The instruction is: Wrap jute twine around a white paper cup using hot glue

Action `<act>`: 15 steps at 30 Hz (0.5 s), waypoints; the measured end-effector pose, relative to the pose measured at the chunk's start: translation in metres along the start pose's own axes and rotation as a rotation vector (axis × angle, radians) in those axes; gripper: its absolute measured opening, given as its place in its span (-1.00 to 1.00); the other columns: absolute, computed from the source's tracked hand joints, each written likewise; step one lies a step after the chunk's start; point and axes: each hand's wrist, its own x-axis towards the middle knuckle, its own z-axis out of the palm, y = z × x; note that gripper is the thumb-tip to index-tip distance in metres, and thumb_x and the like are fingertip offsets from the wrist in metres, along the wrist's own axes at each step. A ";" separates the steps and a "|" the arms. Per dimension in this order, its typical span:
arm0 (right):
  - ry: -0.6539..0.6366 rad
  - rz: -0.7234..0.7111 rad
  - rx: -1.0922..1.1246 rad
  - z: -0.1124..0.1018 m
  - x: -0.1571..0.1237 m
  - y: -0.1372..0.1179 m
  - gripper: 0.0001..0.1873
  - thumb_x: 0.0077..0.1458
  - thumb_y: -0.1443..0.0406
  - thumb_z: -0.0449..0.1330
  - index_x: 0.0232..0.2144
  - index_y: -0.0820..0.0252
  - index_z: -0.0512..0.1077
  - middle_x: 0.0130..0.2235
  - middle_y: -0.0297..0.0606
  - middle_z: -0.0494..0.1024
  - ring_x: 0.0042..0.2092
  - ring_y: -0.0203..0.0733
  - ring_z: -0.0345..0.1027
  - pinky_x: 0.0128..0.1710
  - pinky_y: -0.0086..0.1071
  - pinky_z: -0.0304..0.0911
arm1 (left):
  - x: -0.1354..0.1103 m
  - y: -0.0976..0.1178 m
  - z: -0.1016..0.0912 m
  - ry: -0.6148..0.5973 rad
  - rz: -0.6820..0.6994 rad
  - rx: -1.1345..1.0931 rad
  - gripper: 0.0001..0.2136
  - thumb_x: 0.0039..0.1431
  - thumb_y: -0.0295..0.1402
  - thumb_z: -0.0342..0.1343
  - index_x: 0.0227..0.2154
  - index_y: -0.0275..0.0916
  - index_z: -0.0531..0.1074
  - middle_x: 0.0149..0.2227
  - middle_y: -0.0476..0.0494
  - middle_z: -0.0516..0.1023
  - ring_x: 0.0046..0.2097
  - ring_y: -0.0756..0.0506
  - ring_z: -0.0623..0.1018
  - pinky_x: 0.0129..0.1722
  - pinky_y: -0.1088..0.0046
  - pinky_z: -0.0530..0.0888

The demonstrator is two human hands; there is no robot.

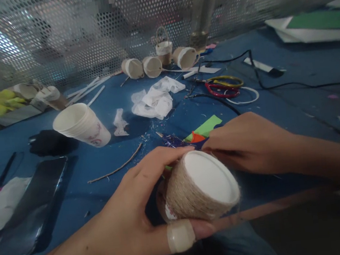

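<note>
Presently, the left hand (pixel 130 214) grips a twine-wrapped cup (pixel 199 187), base outward; the right hand (pixel 248 143), fingers pinched shut, touches its rim above the blue counter (pixel 292 101).

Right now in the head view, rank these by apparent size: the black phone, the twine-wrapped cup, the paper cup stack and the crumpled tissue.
1. twine-wrapped cup, though nearness to the camera inflates it.
2. black phone, close behind.
3. paper cup stack and crumpled tissue: too alike to rank.
</note>
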 end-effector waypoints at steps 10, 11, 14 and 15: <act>-0.087 0.009 -0.043 0.000 -0.002 0.000 -0.52 0.56 0.18 -0.07 -0.32 0.08 0.54 -0.50 -0.40 0.50 -0.46 -0.23 0.28 -0.46 -0.34 -0.04 | 0.004 0.006 0.002 0.007 -0.054 -0.007 -0.35 0.06 -0.18 0.51 0.23 0.01 0.50 0.16 -0.06 0.69 0.11 -0.29 0.68 0.13 0.25 0.59; -0.083 0.003 -0.048 0.000 -0.002 0.000 -0.52 0.56 0.18 -0.08 -0.32 0.08 0.55 -0.49 -0.40 0.52 -0.46 -0.23 0.29 -0.46 -0.34 -0.04 | 0.004 0.006 0.002 0.006 -0.051 -0.010 -0.35 0.07 -0.18 0.51 0.23 0.02 0.50 0.16 -0.06 0.69 0.11 -0.29 0.68 0.13 0.26 0.59; -0.072 -0.019 -0.065 0.000 -0.002 -0.001 -0.51 0.56 0.18 -0.09 -0.31 0.08 0.55 -0.48 -0.40 0.55 -0.47 -0.23 0.31 -0.47 -0.32 -0.03 | 0.005 0.006 0.003 -0.004 -0.044 -0.005 -0.34 0.06 -0.18 0.52 0.25 0.02 0.49 0.17 -0.09 0.69 0.12 -0.31 0.68 0.14 0.22 0.60; -0.072 -0.024 -0.071 0.000 -0.001 -0.001 -0.51 0.56 0.19 -0.09 -0.30 0.08 0.55 -0.48 -0.40 0.56 -0.47 -0.24 0.33 -0.47 -0.31 -0.02 | 0.006 0.006 0.003 -0.013 -0.041 0.003 -0.32 0.06 -0.18 0.52 0.26 0.01 0.49 0.18 -0.11 0.69 0.13 -0.32 0.68 0.15 0.20 0.60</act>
